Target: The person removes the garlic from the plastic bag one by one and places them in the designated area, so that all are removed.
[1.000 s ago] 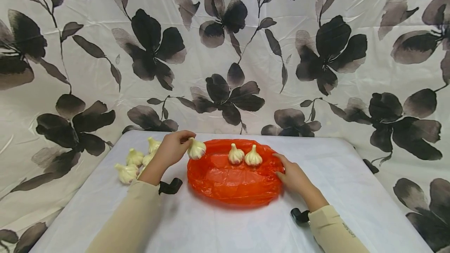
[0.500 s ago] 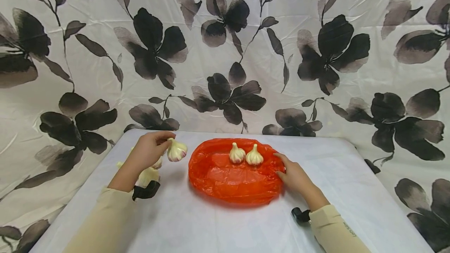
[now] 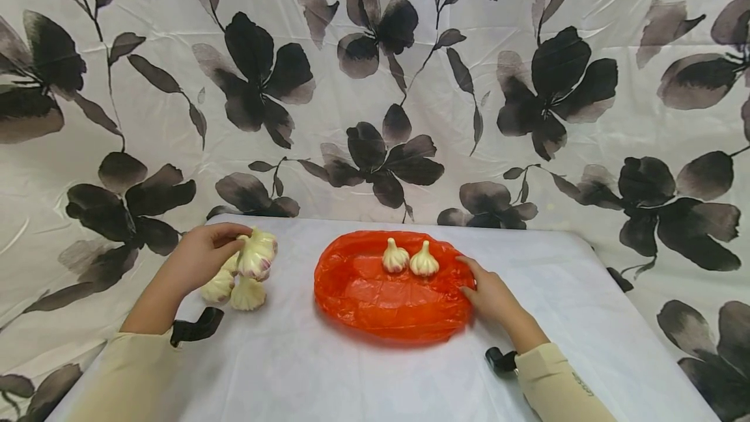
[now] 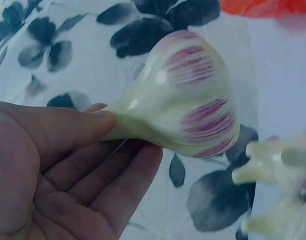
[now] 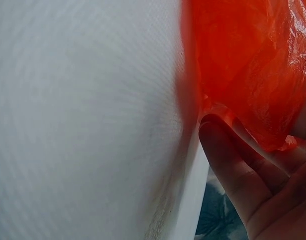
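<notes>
My left hand [image 3: 196, 259] pinches a garlic bulb [image 3: 258, 253] by its stem, above several other garlic bulbs [image 3: 248, 294] grouped at the table's left. Close up in the left wrist view, purple streaks mark the held bulb [image 4: 197, 95], with thumb and fingertips on its neck. A wide-mouthed red plastic bag [image 3: 392, 324] lies open in the middle, two garlic bulbs [image 3: 409, 259] side by side near its back edge. At the bag's right side, my right hand [image 3: 495, 295] grips the edge, red film [image 5: 252, 100] lying between thumb and fingers.
A white cloth covers the table [image 3: 586, 318]. Behind it hangs a white curtain [image 3: 457, 174] with dark flowers. Black wrist cameras [image 3: 198, 325] sit on both wrists. My left hand and the held bulb partly hide the garlic group.
Holding the garlic bulb, my left hand has moved left, away from the red bag's left edge to above the garlic group. The right hand and the bag stay in place.
</notes>
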Demonstrator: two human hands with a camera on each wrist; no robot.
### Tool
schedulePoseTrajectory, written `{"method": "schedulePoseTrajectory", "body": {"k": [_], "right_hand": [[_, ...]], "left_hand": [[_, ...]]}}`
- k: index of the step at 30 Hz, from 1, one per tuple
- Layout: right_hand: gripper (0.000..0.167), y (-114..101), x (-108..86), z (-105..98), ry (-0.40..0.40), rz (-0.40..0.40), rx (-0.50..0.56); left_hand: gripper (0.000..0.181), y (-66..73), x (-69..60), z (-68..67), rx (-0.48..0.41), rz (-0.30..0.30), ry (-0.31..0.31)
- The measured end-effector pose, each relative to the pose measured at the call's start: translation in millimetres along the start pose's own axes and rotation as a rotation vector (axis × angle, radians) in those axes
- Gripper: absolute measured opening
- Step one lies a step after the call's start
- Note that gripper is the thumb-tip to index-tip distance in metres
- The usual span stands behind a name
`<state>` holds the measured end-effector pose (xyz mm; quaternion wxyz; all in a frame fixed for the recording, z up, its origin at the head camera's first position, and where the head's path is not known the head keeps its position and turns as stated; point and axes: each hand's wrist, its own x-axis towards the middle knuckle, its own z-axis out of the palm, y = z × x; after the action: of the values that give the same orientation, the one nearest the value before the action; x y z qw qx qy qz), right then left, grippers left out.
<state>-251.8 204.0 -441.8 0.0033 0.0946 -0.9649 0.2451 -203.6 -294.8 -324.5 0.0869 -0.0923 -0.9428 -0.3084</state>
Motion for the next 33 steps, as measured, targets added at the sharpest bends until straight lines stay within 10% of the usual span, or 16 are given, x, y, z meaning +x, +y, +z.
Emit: {"method": "schedulePoseTrajectory", "body": {"k": [16,33], "right_hand": [[0.063,2,-0.5,1,-0.006,0.000,0.017],[0.063,1,-0.4,0,-0.002,0.004,0.007]], "left_hand": [[0.040,-44.3,-28.0,-22.2,0.037,-0.099,-0.053],[0.035,-86.8,-43.8,-6.4,0.080,-0.180,-0.164]]}}
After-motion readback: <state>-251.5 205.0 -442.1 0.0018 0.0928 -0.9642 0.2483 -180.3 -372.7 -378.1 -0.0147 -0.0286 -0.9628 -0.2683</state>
